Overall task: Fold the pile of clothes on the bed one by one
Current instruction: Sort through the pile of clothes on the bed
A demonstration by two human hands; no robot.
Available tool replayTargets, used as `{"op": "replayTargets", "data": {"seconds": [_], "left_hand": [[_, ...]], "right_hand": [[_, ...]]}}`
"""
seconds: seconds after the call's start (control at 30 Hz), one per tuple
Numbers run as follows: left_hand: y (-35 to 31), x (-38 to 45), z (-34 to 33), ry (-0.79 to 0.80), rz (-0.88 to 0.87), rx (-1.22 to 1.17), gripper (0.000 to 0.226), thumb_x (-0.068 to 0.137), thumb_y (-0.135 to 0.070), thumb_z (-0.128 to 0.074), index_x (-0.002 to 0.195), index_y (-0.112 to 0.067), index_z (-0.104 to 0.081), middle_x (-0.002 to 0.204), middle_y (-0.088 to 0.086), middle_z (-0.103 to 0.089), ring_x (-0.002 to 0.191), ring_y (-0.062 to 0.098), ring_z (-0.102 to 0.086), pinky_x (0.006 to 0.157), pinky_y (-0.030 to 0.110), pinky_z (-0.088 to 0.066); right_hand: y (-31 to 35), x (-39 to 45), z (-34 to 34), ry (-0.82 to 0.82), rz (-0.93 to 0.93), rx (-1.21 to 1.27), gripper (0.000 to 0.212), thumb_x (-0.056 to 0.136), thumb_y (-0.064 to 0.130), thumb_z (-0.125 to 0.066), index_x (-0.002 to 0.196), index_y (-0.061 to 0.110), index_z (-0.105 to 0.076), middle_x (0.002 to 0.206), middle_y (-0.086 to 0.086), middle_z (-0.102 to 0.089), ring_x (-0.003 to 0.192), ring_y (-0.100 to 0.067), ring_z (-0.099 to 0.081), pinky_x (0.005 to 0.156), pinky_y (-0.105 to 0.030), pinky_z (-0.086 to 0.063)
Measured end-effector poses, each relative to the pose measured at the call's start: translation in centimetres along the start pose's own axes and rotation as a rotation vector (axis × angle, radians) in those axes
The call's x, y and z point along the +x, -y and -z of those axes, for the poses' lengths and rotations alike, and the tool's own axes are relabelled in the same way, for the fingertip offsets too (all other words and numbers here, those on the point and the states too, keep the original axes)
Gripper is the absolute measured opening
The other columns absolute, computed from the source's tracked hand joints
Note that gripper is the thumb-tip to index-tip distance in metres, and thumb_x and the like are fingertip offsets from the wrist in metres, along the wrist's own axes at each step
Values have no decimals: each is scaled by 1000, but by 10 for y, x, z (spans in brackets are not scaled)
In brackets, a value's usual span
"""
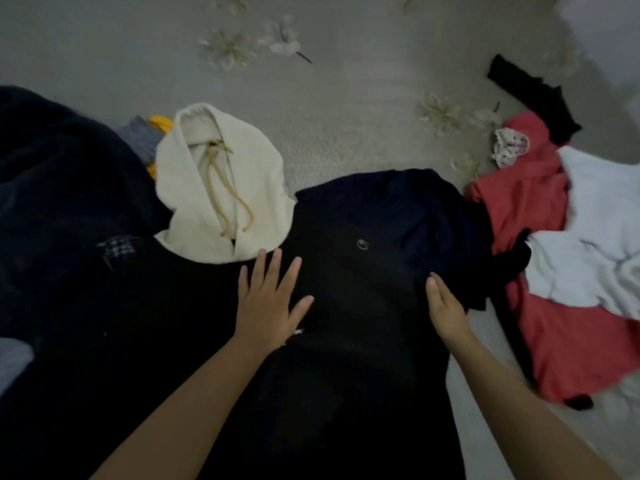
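Observation:
A black garment (360,306) with a small round logo lies spread in front of me on the bed. My left hand (270,303) rests flat on it, fingers straight and spread. My right hand (445,310) lies edge-on along the garment's right side with straight fingers touching the cloth. To the right lies a loose heap: a red garment (526,202) under a white one (595,230). A cream hooded top (214,188) with drawstrings sits behind my left hand.
A large dark navy garment (69,202) covers the left side of the bed. A black piece (533,95) and a small patterned item (510,147) lie at the back right. The grey bedspread (346,98) has a flower print.

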State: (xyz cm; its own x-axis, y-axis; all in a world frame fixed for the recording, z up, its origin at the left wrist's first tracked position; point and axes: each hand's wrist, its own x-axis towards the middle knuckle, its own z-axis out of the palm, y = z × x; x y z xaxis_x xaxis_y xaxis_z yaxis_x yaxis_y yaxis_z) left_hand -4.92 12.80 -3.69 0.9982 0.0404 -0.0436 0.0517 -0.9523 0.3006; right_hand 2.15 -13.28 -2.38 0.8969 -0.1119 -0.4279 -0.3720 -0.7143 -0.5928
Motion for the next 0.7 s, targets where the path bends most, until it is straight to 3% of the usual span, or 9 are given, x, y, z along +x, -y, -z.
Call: {"op": "replayTargets", "data": {"seconds": [0.1,0.23,0.3,0.37,0.43,0.5,0.57,0.63,0.7], "left_hand": [[-3,-8,-45,238,68,33,69,87,-62,-31,145,-31,-12,155,13,-5,142,34,2,110,56,-2],[9,-17,-72,341,78,216,90,61,-75,21,141,-37,10,155,7,11,142,28,10,110,53,1],[8,-16,-73,357,95,188,80,71,-74,7,142,-37,6,155,6,9,142,26,9,110,53,0],[2,-14,-67,318,98,142,67,87,-63,-23,145,-34,-3,156,6,3,142,26,6,110,54,-3],[-8,-14,-53,215,118,-1,61,92,-48,-40,145,-25,-20,154,11,-14,142,32,-6,109,57,-10],[-21,-15,-36,58,44,-127,56,89,-42,-44,137,-12,-41,144,21,-34,134,46,-23,101,64,-22],[-39,-11,-24,-98,-121,-141,55,86,-40,-41,126,-4,-53,133,28,-45,122,57,-35,89,68,-32],[-60,-2,-17,-152,-264,-128,56,86,-43,-41,122,-3,-56,130,30,-48,118,59,-37,86,69,-34],[-81,11,-17,-109,-336,-122,59,84,-46,-41,126,-8,-54,133,24,-47,122,55,-35,90,68,-31]], "right_hand": [[-14,-1,-4,-55,39,-53,47,96,32,-39,134,5,-42,137,-13,-47,127,-26,-41,98,-22,-28],[-13,-9,6,-98,125,-175,35,92,30,-51,109,2,-62,102,-14,-67,98,-28,-60,66,-15,-32],[-7,-26,5,-60,205,-180,32,90,30,-53,100,2,-65,91,-14,-68,88,-28,-62,64,-20,-35],[-10,-46,-5,60,262,-331,37,91,37,-50,110,9,-64,98,-14,-65,98,-27,-58,80,-27,-38],[-21,-67,-16,161,277,-524,43,89,50,-41,123,28,-57,113,-4,-53,115,-20,-40,102,-31,-21],[-32,-83,-22,217,240,-336,43,88,52,-37,122,33,-56,132,2,-38,127,-16,-23,110,-30,-7],[-41,-93,-25,161,205,-38,32,92,30,-49,122,22,-58,139,-3,-33,131,-18,-27,106,-15,-13],[-52,-101,-31,-13,166,55,37,89,17,-57,126,15,-54,134,-7,-39,124,-20,-41,94,0,-21],[-58,-106,-37,-76,87,92,57,84,21,-64,136,15,-40,134,-5,-39,119,-16,-45,93,-5,-30]]}}
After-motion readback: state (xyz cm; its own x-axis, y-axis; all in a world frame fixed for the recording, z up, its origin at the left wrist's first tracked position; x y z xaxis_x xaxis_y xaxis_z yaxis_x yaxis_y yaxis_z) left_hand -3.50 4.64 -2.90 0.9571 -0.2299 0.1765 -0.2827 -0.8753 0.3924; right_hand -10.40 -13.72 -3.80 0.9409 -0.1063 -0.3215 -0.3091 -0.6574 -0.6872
